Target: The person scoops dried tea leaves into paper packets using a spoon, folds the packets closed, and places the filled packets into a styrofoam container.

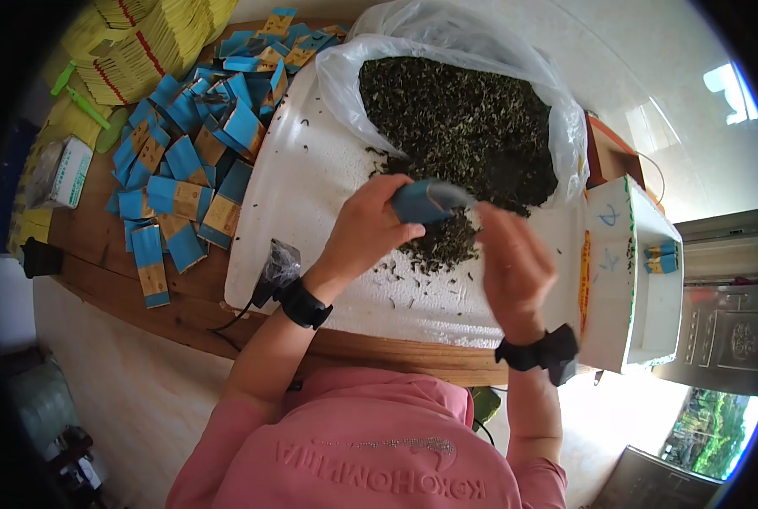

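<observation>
My left hand [358, 229] is wrapped round a small blue paper box [413, 202], held tilted above the white foam board. At the box's right end shows something pale and see-through, perhaps an inner bag; blur hides its detail. Close to that end is my right hand [515, 259], smeared by motion, so its fingers and anything in them are unclear. Under both hands lies a small heap of dark dried tea leaves [443, 246]. It spills from a large clear plastic bag [336, 85] full of the same leaves.
Many blue and brown flat boxes [179, 199] are piled on the wooden table at left. Stacked yellow packets [133, 51] stand behind them. A small black scale-like device [275, 271] with a cable sits near the board's left edge. At right, a white foam box [612, 280] holds blue boxes.
</observation>
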A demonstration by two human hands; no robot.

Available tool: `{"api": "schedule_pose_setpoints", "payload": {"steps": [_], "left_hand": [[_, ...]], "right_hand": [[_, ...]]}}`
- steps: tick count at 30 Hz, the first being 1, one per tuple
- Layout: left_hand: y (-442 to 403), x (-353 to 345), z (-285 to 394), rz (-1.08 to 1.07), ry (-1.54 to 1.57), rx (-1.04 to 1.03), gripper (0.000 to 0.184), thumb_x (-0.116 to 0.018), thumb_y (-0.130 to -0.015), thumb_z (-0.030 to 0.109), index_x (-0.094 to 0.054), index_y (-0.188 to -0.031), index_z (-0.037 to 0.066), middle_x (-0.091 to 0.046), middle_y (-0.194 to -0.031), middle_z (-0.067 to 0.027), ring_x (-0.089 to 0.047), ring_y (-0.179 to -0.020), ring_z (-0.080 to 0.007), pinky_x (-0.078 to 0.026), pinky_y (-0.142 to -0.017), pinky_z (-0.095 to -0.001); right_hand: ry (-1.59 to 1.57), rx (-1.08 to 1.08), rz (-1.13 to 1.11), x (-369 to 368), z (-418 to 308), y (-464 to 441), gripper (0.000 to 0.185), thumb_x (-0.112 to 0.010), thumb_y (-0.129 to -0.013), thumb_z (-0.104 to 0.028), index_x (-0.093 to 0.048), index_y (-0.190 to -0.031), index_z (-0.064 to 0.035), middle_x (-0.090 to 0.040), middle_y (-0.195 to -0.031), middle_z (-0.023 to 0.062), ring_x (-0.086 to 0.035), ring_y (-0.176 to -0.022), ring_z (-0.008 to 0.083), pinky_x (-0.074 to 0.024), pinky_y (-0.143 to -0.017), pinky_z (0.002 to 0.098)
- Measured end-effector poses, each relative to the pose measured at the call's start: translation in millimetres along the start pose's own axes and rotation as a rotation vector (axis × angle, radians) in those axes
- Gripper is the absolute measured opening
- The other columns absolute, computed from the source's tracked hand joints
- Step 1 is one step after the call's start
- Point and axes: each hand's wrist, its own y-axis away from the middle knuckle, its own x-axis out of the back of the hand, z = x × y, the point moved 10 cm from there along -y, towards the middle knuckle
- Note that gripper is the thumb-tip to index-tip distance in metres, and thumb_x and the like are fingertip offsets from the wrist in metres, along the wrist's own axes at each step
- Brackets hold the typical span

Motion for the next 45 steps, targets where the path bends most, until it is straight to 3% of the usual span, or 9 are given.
{"api": "schedule_pose_setpoints", "payload": {"steps": [4,6,7,9,13,24,36,39,45], "left_hand": [[-2.2,5.0,-12.9,0.068,0.106,-0.006,0.054,-0.083,-0.068,0.003,-0.058,-0.116,0.0,-0.063,-0.109,-0.0149,-0.063,-0.101,-0.0323,-0.051,-0.087,-0.0373],[-2.2,7.2,-11.2,0.078,0.066,-0.027,0.054,-0.083,-0.068,0.004,-0.058,-0.116,0.0,-0.063,-0.11,-0.0151,-0.063,-0.101,-0.0319,-0.051,-0.087,-0.0374],[-2.3,9.6,-7.6,0.095,0.021,-0.047,0.054,-0.083,-0.069,0.004,-0.058,-0.116,0.0,-0.063,-0.11,-0.0152,-0.063,-0.101,-0.0315,-0.051,-0.087,-0.0375],[-3.3,10.5,-4.8,0.098,-0.018,-0.055,0.054,-0.084,-0.069,0.005,-0.058,-0.116,-0.001,-0.063,-0.112,-0.0152,-0.063,-0.103,-0.0311,-0.051,-0.087,-0.0374],[-3.5,10.4,4.0,0.09,-0.051,-0.078,0.053,-0.083,-0.07,0.005,-0.058,-0.117,-0.001,-0.063,-0.112,-0.0143,-0.063,-0.103,-0.0308,-0.051,-0.09,-0.0368],[-6.9,10.5,-3.6,0.08,-0.027,-0.03,0.051,-0.082,-0.071,0.005,-0.058,-0.115,-0.001,-0.063,-0.111,-0.0135,-0.062,-0.102,-0.03,-0.05,-0.09,-0.0359],[-4.8,4.0,2.8,0.047,-0.03,-0.088,0.054,-0.083,-0.069,0.004,-0.058,-0.117,0.001,-0.062,-0.111,-0.0148,-0.062,-0.104,-0.0328,-0.05,-0.09,-0.038],[-2.9,-2.8,2.4,-0.011,-0.07,-0.07,0.058,-0.083,-0.07,0.002,-0.057,-0.122,0.002,-0.062,-0.115,-0.0103,-0.063,-0.105,-0.025,-0.049,-0.094,-0.0334],[2.9,-15.6,5.1,-0.098,-0.044,-0.086,0.059,-0.083,-0.072,0.01,-0.056,-0.123,0.003,-0.061,-0.115,-0.0108,-0.061,-0.109,-0.0264,-0.047,-0.095,-0.0345]], "right_hand": [[-0.107,-0.402,0.092,32.8,61.3,22.8,0.02,-0.062,-0.09,0.004,-0.068,-0.109,0.0024,-0.068,-0.084,0.0077,-0.066,-0.07,0.014,-0.053,-0.062,0.0255],[-0.572,-0.831,0.049,18.4,106.7,61.0,0.015,-0.061,-0.094,-0.005,-0.068,-0.103,0.0041,-0.067,-0.079,0.0076,-0.065,-0.066,0.0143,-0.0519,-0.059,0.0253],[-0.568,-0.835,0.048,25.4,108.3,66.6,0.015,-0.061,-0.094,-0.005,-0.068,-0.103,0.0041,-0.067,-0.079,0.0076,-0.065,-0.066,0.0143,-0.0519,-0.059,0.0253],[-0.721,-1.127,-0.311,-4.7,107.9,101.6,0.017,-0.061,-0.094,-0.01,-0.068,-0.098,0.0054,-0.067,-0.076,0.0089,-0.065,-0.062,0.0155,-0.0515,-0.057,0.0256],[-0.752,-1.171,-0.55,-28.1,101.7,118.3,0.018,-0.06,-0.096,-0.011,-0.067,-0.094,0.0057,-0.066,-0.073,0.0094,-0.064,-0.057,0.0164,-0.0521,-0.056,0.0271],[-0.656,-0.961,-0.025,-65.2,164.4,85.0,0.017,-0.061,-0.097,-0.011,-0.065,-0.103,0.0052,-0.068,-0.081,0.0092,-0.068,-0.065,0.0159,-0.0558,-0.062,0.0269],[-0.587,-0.662,-0.049,17.2,101.4,33.0,0.013,-0.058,-0.097,-0.001,-0.065,-0.106,0.0052,-0.068,-0.083,0.0087,-0.066,-0.071,0.0137,-0.054,-0.068,0.0255],[-0.579,-0.67,-0.121,23.6,86.8,18.4,0.012,-0.058,-0.096,-0.002,-0.066,-0.103,0.0044,-0.068,-0.082,0.0077,-0.064,-0.069,0.0125,-0.0527,-0.066,0.0244],[-0.214,-0.28,-0.332,1.6,38.9,-17.3,0.009,-0.06,-0.092,0.003,-0.065,-0.099,0.0038,-0.067,-0.079,0.008,-0.063,-0.065,0.0129,-0.0499,-0.061,0.0258]]}}
